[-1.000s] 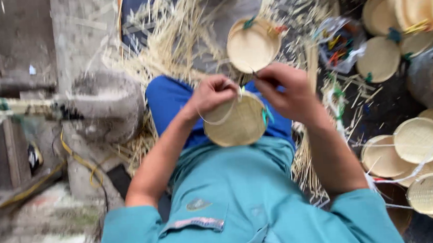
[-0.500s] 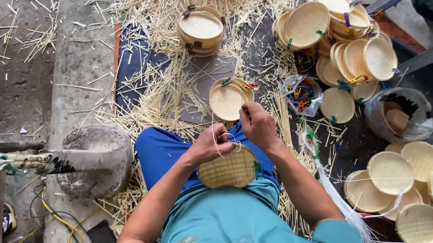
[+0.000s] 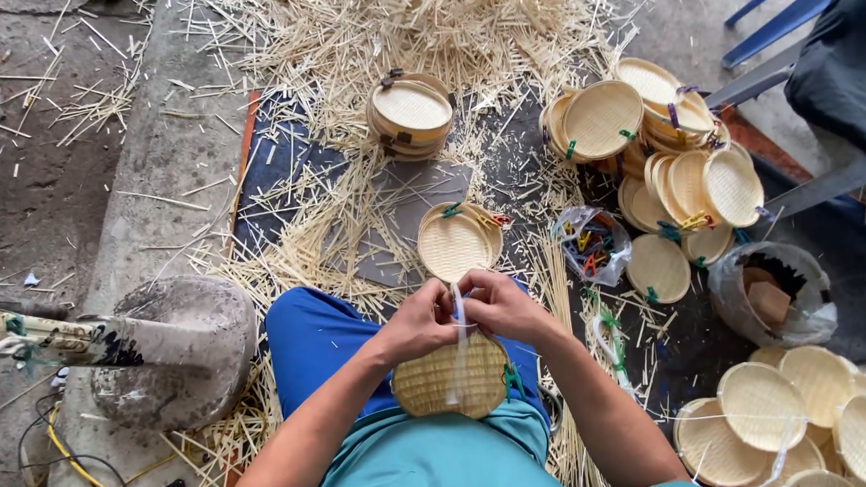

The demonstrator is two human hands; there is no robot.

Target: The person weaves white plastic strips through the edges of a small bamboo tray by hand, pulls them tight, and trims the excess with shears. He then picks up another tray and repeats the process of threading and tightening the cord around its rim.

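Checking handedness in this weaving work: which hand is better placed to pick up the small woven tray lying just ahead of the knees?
Probably the right hand: the woven tray lies slightly nearer it, though both hands pinch the strip over the lap tray.

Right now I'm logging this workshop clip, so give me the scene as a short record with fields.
Left hand: pinches a pale strip
Right hand: pinches the same strip, touching the left hand
On lap: round woven tray, strip across it
Just ahead: another woven tray on the ground
Right side: stacked trays, bag of coloured clips
Ground: scattered bamboo slivers
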